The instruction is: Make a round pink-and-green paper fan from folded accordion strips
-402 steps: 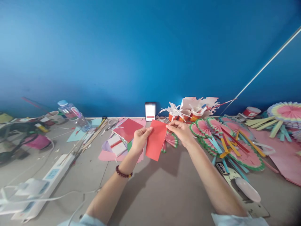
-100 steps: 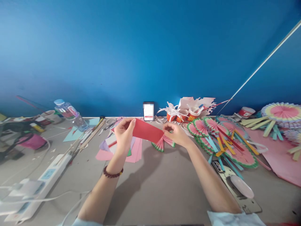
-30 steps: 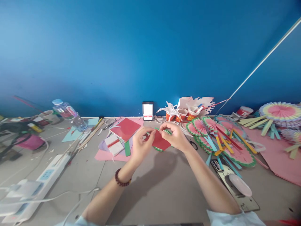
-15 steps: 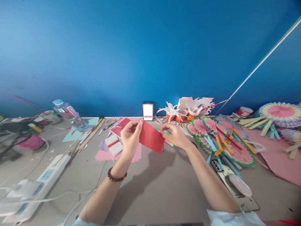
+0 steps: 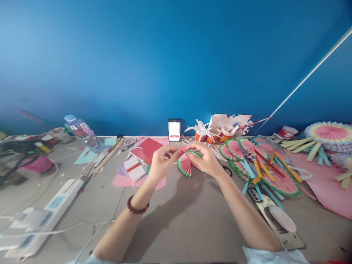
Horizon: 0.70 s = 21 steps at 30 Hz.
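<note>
My left hand [image 5: 162, 163], with a brown bead bracelet [image 5: 137, 206] at its wrist, is raised over the table with thumb and fingers pinched together. Close beside it, my right hand [image 5: 206, 160] pinches too. Between the two sets of fingertips only a small bit of red paper [image 5: 183, 149] shows; the rest is edge-on or hidden by the fingers. Just under the hands lies a pleated pink-and-green paper fan [image 5: 184, 165], partly covered by my right hand. A red sheet [image 5: 148, 149] rests on pink paper left of centre.
Several finished paper fans [image 5: 280, 179] are piled at right, near a phone [image 5: 291, 240] with a white mouse [image 5: 282, 218] on it. Red cups [image 5: 225, 135] and a lit phone [image 5: 174, 130] stand along the wall. A power strip [image 5: 46, 216], sticks [image 5: 108, 157] and a bottle [image 5: 79, 126] are at left.
My hands have drawn closer together. The red paper, broad and facing me before, now shows only as a small bit between the fingers, uncovering the fan behind it.
</note>
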Motion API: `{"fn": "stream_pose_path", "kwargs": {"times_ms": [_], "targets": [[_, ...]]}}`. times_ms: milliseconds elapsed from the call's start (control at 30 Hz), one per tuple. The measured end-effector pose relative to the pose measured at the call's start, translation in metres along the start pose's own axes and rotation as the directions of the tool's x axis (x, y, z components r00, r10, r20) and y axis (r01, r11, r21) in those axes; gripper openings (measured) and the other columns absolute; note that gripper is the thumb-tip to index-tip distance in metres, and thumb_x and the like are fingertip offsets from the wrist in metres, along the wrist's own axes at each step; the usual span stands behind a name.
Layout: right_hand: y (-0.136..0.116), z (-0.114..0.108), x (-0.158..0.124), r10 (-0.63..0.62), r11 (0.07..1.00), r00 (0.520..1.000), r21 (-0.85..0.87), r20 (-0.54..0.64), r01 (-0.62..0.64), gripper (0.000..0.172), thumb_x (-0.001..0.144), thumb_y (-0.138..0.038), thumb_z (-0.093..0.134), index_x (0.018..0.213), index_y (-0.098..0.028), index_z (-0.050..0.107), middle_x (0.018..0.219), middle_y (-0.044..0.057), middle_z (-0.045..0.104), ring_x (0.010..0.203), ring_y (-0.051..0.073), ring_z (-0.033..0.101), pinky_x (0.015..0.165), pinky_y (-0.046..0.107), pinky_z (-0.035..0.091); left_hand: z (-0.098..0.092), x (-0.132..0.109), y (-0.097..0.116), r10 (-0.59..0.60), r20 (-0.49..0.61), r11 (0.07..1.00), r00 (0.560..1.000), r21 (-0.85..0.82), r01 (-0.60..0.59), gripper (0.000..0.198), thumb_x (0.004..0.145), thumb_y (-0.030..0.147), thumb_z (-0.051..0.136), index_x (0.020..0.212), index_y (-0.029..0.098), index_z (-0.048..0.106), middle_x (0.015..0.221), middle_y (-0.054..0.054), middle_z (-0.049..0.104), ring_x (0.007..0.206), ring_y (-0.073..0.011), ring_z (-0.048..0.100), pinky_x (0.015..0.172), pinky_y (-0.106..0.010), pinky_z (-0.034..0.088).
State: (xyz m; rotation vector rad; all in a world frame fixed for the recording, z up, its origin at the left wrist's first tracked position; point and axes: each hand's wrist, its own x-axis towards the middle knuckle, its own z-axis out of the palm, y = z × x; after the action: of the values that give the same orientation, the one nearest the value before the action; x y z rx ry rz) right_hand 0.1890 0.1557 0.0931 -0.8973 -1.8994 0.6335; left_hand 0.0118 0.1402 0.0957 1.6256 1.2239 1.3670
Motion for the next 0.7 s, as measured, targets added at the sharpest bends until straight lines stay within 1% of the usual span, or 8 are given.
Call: {"fn": "stream_pose_path", "kwargs": {"times_ms": [200,400,700], "targets": [[-0.0009,0.0034,-0.0011,0.043,0.999,0.999,-0.007,0.018,-0.043,0.009,0.084,-0.025,0.052,0.084,-0.020,0.059,0.085,0.002,0.062,0.083,0.016,0.058,0.077,0.027,0.044,0.0068,-0.0050,0.0010,0.114,0.040,0.983,0.993,0.142,-0.118,0.012,0.078,0.022,0.057,0.072,0.019,0.067,0.074,-0.003,0.067,0.069,-0.0148,0.058,0.058,-0.024,0.043],[-0.0009,0.0018,-0.0009,0.077,0.997,0.997,0.015,0.023,-0.078,0.010,0.081,-0.026,0.051,0.081,-0.019,0.059,0.081,0.003,0.062,0.080,0.017,0.057,0.074,0.027,0.043,0.0083,-0.0063,-0.0002,0.138,0.045,0.975,0.989,0.170,-0.144,0.012,0.079,0.020,0.055,0.074,0.019,0.066,0.076,-0.003,0.067,0.071,-0.0148,0.060,0.062,-0.024,0.045],[-0.0013,0.0041,-0.0013,0.116,0.993,0.993,0.037,0.012,-0.116,0.008,0.080,-0.025,0.052,0.079,-0.019,0.057,0.078,0.001,0.060,0.077,0.016,0.057,0.073,0.026,0.043,0.0118,-0.0066,-0.0025,0.172,0.014,0.966,0.985,0.195,-0.172,0.012,0.078,0.020,0.055,0.071,0.019,0.065,0.073,-0.003,0.067,0.068,-0.0145,0.058,0.059,-0.024,0.043]]}}
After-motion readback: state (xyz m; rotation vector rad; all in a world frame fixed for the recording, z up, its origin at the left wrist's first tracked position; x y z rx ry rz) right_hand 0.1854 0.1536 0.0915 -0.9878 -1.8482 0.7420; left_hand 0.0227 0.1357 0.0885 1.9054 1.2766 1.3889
